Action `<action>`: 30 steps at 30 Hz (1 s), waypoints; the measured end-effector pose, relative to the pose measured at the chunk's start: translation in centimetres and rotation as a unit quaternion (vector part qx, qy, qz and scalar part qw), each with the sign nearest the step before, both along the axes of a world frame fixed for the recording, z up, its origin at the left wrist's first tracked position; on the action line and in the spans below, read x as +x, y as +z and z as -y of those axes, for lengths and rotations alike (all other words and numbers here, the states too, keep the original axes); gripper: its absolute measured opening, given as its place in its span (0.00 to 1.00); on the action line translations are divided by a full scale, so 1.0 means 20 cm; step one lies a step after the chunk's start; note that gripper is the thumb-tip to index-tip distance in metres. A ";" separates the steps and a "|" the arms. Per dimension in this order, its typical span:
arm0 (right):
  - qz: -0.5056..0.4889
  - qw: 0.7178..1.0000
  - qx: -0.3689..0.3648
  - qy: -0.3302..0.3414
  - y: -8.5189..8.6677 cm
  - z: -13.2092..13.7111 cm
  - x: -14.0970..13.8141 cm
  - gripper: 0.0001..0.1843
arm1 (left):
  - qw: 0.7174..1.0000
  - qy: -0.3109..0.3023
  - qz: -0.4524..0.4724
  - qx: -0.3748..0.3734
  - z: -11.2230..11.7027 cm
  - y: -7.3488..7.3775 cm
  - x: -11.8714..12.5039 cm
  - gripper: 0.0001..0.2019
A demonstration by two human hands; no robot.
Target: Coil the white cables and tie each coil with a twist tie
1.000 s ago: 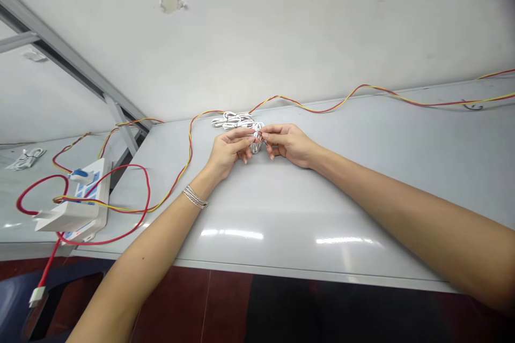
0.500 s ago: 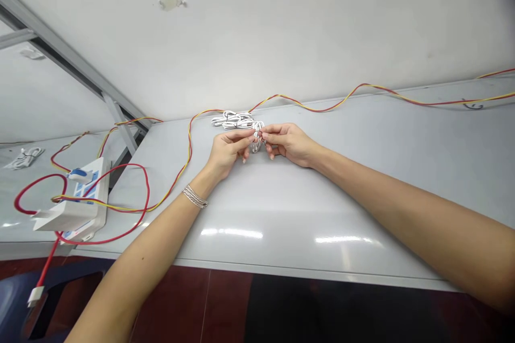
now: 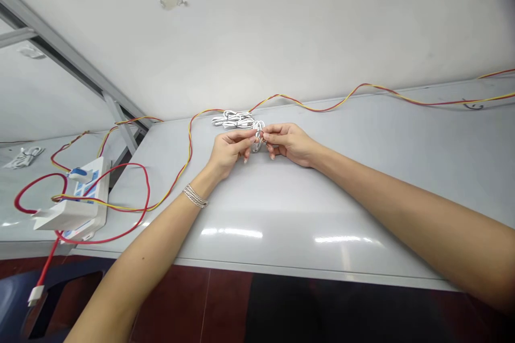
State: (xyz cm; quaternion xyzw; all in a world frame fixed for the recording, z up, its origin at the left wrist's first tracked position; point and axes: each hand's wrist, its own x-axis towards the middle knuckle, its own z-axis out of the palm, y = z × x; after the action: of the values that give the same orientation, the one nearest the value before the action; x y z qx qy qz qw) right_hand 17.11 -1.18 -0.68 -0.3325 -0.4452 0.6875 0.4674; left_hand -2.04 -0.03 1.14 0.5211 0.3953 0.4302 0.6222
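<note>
Both my hands meet at the far middle of a white table (image 3: pixel 281 214). My left hand (image 3: pixel 229 151), with a silver bracelet on its wrist, pinches a small coiled white cable (image 3: pixel 258 137). My right hand (image 3: pixel 288 142) pinches the same coil from the other side, fingers closed on it. Just behind the hands lies a pile of bundled white cables (image 3: pixel 233 119) near the table's far edge.
A twisted red-and-yellow wire (image 3: pixel 322 109) runs along the back of the table and loops left. A white and blue box (image 3: pixel 76 201) with a red cable (image 3: pixel 132 225) sits at the left edge. More white cables (image 3: pixel 23 157) lie on a neighbouring table at far left.
Almost nothing differs: both hands stay pinched on the white coil, with only small finger movements around it.
</note>
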 end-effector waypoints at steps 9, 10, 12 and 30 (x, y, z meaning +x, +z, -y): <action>-0.001 1.000 0.002 0.000 0.00 0.00 0.00 0.22 | 1.000 0.006 -0.005 0.001 0.00 -0.01 0.00 0.16; 0.000 1.000 0.003 0.001 0.00 0.00 0.00 0.22 | 1.000 0.007 -0.008 0.001 0.00 -0.01 0.00 0.15; 0.001 1.000 0.004 0.001 0.00 0.00 0.00 0.21 | 1.000 0.007 -0.010 0.001 0.00 -0.01 0.00 0.15; -0.004 0.999 -0.014 -0.029 0.02 0.01 -0.02 0.18 | 0.999 -0.025 -0.016 -0.032 -0.01 0.01 -0.02 0.14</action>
State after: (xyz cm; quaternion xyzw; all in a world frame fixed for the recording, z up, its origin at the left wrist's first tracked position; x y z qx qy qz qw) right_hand 16.76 -1.39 -0.24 -0.3494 -0.4238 0.6814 0.4837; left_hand -2.34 0.15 1.38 0.5178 0.4055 0.3933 0.6424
